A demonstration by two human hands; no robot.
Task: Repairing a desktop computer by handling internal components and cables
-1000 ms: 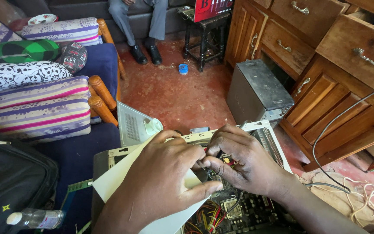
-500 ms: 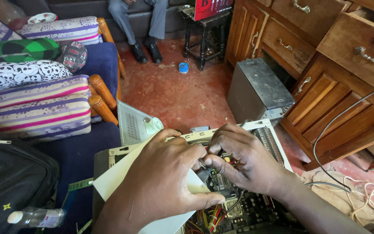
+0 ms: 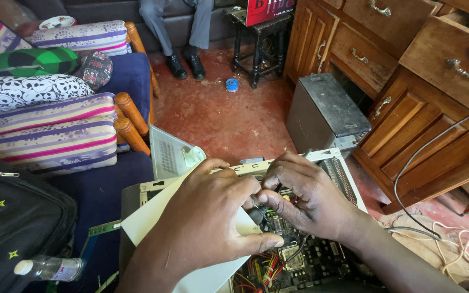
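Pinching small dark connector [image 3: 257,212] between curled fingers of left hand [image 3: 207,217] and right hand [image 3: 310,198], above open beige metal computer case [image 3: 329,163], green circuit board [image 3: 321,260], white paper sheet [image 3: 153,220].

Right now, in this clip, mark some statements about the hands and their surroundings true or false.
1. Both hands meet inside the open computer case. True: left hand and right hand touch over the circuit board.
2. A sheet of white paper lies under the left hand. True.
3. A second grey computer case lies on the armchair. False: it stands on the red floor by the wooden drawers.
4. The clear bottle is in the right hand. False: it lies by the black bag.
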